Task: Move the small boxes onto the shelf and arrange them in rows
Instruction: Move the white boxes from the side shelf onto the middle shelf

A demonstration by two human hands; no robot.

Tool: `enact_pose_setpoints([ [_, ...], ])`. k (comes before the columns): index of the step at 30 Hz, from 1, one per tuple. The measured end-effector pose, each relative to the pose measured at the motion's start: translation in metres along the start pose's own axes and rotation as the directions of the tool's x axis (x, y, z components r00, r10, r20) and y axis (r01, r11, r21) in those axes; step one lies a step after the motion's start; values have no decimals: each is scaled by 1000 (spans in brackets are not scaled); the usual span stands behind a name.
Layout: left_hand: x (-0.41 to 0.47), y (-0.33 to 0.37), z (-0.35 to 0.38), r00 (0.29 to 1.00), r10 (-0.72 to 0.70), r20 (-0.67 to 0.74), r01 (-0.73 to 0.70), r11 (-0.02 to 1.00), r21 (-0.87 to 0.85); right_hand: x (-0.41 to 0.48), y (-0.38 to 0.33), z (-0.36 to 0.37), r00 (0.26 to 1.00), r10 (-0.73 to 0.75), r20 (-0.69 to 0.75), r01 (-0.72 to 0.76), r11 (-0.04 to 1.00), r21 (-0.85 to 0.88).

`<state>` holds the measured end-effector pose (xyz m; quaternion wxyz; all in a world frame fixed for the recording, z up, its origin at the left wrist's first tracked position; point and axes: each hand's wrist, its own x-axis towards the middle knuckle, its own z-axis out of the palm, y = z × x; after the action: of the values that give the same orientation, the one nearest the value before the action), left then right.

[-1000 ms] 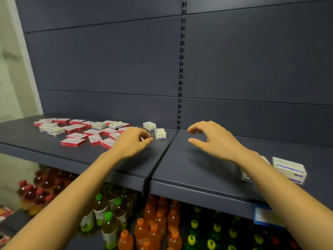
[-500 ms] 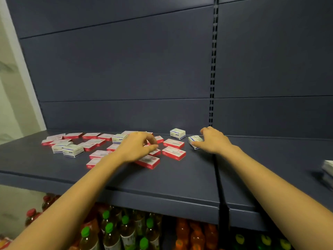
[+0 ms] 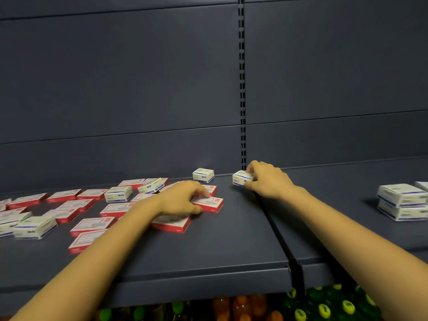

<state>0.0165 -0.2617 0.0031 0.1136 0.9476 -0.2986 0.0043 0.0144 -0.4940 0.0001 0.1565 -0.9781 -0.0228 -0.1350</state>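
Several small flat red-and-white boxes and thicker white-and-blue boxes lie scattered on the left half of a dark grey shelf [image 3: 231, 246]. My left hand [image 3: 180, 200] rests on a red-and-white box [image 3: 209, 203], fingers and thumb closed around its near end. Another red box [image 3: 172, 224] lies just under my wrist. My right hand [image 3: 266, 181] grips a white-and-blue box [image 3: 239, 178] at the seam between the two shelf panels. One white-and-blue box [image 3: 203, 175] stands alone near the back wall.
A stack of white-and-blue boxes [image 3: 401, 201] sits on the right shelf panel. The slotted upright [image 3: 242, 89] splits the back wall. Below the shelf edge are bottles with green, orange and yellow caps [image 3: 324, 306].
The view has swung left and closer. My right hand reached left and closed on the white-and-blue box at the seam. My left hand settled onto a red-and-white box.
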Motion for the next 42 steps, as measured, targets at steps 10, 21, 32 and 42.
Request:
enact_pose_setpoints([
  [10,26,8,-11,991,69,117,-51,988,-145,-67,39,-74,996,-22,-86,33,992,124],
  [21,53,148,-18,941,208,-266,-265,943,-203,-135,143,-161,979,-22,-202,75,964,256],
  [32,82,298,11,904,121,-410,-212,960,-183,-178,307,-209,986,-30,-162,68,970,234],
  [42,108,364,34,899,134,-418,-216,964,-155,-163,373,-161,992,-33,119,14,988,156],
])
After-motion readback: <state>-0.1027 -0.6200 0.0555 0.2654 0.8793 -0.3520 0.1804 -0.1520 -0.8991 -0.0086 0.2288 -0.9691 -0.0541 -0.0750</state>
